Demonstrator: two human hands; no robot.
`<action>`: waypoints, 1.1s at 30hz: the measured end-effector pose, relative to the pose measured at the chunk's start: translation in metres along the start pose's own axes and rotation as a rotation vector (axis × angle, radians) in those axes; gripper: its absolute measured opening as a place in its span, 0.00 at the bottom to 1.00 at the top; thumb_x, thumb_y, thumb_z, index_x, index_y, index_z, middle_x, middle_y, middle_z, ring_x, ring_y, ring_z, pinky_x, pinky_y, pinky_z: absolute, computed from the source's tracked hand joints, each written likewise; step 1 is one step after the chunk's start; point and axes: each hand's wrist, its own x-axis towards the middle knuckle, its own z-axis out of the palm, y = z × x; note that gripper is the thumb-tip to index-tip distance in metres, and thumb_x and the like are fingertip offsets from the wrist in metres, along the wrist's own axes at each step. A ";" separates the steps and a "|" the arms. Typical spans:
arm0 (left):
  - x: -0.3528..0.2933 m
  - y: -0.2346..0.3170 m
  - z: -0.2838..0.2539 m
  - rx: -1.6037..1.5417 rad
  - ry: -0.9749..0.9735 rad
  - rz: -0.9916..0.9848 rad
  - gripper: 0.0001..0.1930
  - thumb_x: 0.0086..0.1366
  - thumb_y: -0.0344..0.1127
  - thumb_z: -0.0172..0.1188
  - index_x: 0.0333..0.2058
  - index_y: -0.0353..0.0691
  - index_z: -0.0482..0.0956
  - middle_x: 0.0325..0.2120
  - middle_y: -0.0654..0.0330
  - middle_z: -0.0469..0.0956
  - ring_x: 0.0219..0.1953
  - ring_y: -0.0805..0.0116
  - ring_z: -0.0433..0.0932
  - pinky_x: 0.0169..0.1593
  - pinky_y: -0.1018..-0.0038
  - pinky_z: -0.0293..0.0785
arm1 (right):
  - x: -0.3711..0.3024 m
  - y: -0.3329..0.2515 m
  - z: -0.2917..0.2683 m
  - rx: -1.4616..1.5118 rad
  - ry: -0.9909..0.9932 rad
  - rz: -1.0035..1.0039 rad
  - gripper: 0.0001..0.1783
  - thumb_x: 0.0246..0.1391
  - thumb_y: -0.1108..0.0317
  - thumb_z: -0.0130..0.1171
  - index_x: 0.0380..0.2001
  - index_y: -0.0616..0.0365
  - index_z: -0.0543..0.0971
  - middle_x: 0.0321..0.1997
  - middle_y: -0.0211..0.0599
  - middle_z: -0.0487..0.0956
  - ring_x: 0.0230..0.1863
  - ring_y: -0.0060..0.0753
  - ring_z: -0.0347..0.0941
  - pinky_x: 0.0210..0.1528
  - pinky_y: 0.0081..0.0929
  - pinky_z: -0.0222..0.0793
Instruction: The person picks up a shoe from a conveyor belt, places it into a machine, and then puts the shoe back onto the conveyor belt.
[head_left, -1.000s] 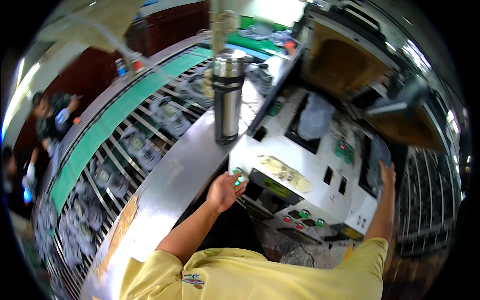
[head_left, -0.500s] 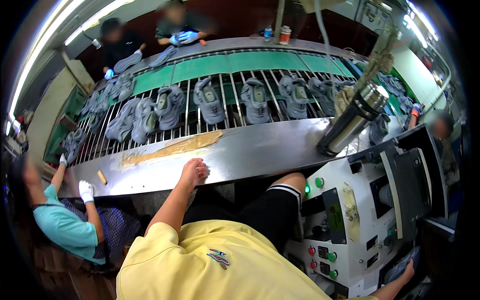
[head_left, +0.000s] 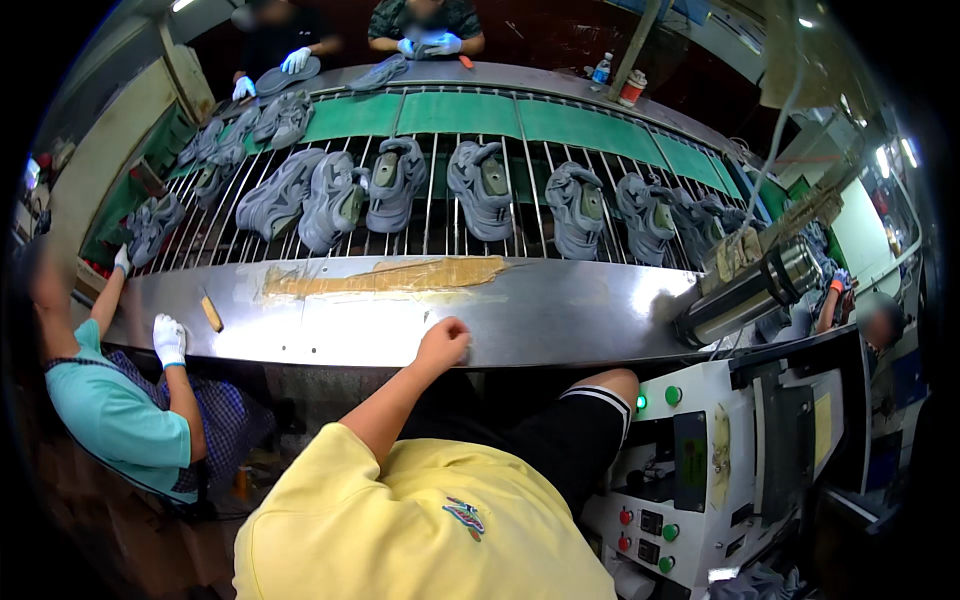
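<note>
Left hand (head_left: 445, 343) near front edge of steel bench (head_left: 570, 310), loosely curled, cannot tell whether pinching anything, grey shoes (head_left: 482, 195) beyond, right hand out of view

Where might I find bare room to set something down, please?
On the steel ledge, between the brown tape and the flask, right of the left hand. The green strip behind the gray shoes also has a long bare stretch. It is crowded among the shoes, especially toward the row's ends.
</note>
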 end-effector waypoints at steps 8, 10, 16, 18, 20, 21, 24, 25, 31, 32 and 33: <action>-0.073 0.152 0.039 -0.539 -1.129 0.211 0.25 0.60 0.39 0.60 0.54 0.37 0.66 0.48 0.57 0.72 0.51 0.69 0.70 0.55 0.72 0.65 | -0.175 -0.101 0.077 0.786 -0.665 0.769 0.29 0.41 0.61 0.46 0.46 0.70 0.73 0.49 0.49 0.74 0.49 0.46 0.71 0.58 0.40 0.62; -0.085 0.186 0.020 -0.780 -1.246 0.248 0.32 0.59 0.40 0.61 0.59 0.38 0.60 0.54 0.55 0.66 0.57 0.66 0.64 0.61 0.69 0.58 | -0.234 -0.127 0.103 0.898 -0.911 0.935 0.29 0.41 0.62 0.46 0.47 0.70 0.72 0.49 0.48 0.74 0.49 0.46 0.71 0.58 0.40 0.62; -0.086 0.139 -0.075 -0.863 -0.741 0.014 0.47 0.42 0.38 0.69 0.60 0.35 0.54 0.51 0.53 0.67 0.54 0.62 0.67 0.59 0.66 0.61 | -0.446 -0.228 0.186 0.722 -1.664 1.192 0.14 0.36 0.69 0.47 0.29 0.60 0.75 0.35 0.37 0.75 0.40 0.37 0.71 0.49 0.34 0.65; -0.089 0.123 -0.122 -0.993 -0.540 0.073 0.42 0.42 0.33 0.65 0.59 0.37 0.57 0.48 0.54 0.69 0.49 0.61 0.71 0.55 0.65 0.67 | -0.490 -0.294 0.184 0.738 -2.094 1.282 0.17 0.40 0.69 0.48 0.37 0.62 0.73 0.40 0.38 0.75 0.42 0.36 0.70 0.51 0.31 0.63; -0.099 0.104 -0.163 -1.084 -0.313 -0.041 0.39 0.42 0.30 0.61 0.57 0.36 0.59 0.46 0.54 0.71 0.47 0.61 0.73 0.53 0.65 0.70 | -0.523 -0.341 0.172 0.762 -2.447 0.790 0.32 0.44 0.72 0.47 0.57 0.64 0.61 0.52 0.39 0.70 0.50 0.31 0.65 0.54 0.26 0.60; -0.099 0.089 -0.182 -1.078 -0.203 -0.055 0.38 0.42 0.29 0.60 0.57 0.36 0.60 0.46 0.54 0.71 0.47 0.60 0.73 0.52 0.65 0.71 | -0.540 -0.346 0.164 0.658 -2.500 0.666 0.36 0.45 0.72 0.49 0.62 0.63 0.58 0.52 0.40 0.70 0.49 0.30 0.66 0.53 0.25 0.61; -0.092 0.035 -0.229 -0.906 0.132 -0.226 0.38 0.40 0.27 0.55 0.56 0.34 0.61 0.46 0.53 0.72 0.47 0.58 0.73 0.53 0.66 0.70 | -0.565 -0.352 0.148 0.433 -2.870 0.182 0.33 0.48 0.76 0.51 0.61 0.61 0.62 0.56 0.42 0.69 0.55 0.31 0.66 0.57 0.25 0.60; -0.093 0.031 -0.241 -0.954 0.126 -0.191 0.37 0.39 0.26 0.54 0.55 0.34 0.62 0.45 0.53 0.72 0.46 0.58 0.74 0.52 0.65 0.71 | -0.569 -0.346 0.145 0.473 -2.885 0.256 0.32 0.49 0.76 0.52 0.60 0.61 0.63 0.54 0.41 0.71 0.54 0.30 0.67 0.56 0.25 0.62; -0.065 0.041 -0.236 -0.868 0.292 -0.222 0.33 0.44 0.24 0.53 0.54 0.34 0.60 0.45 0.54 0.71 0.47 0.57 0.72 0.52 0.64 0.70 | -0.585 -0.318 0.160 0.422 -2.705 0.255 0.30 0.47 0.74 0.56 0.57 0.60 0.67 0.51 0.41 0.72 0.47 0.28 0.69 0.51 0.25 0.67; -0.061 0.048 -0.232 -0.832 0.320 -0.237 0.32 0.43 0.22 0.54 0.52 0.32 0.60 0.44 0.54 0.70 0.46 0.59 0.71 0.50 0.66 0.70 | -0.586 -0.317 0.164 0.439 -2.660 0.256 0.30 0.47 0.74 0.56 0.57 0.59 0.67 0.51 0.41 0.71 0.47 0.28 0.68 0.50 0.25 0.67; -0.056 0.053 -0.228 -0.807 0.321 -0.201 0.32 0.43 0.22 0.55 0.52 0.32 0.60 0.43 0.54 0.70 0.46 0.60 0.71 0.50 0.67 0.70 | -0.586 -0.317 0.166 0.457 -2.615 0.257 0.30 0.47 0.74 0.56 0.56 0.59 0.67 0.52 0.41 0.71 0.47 0.27 0.68 0.50 0.25 0.67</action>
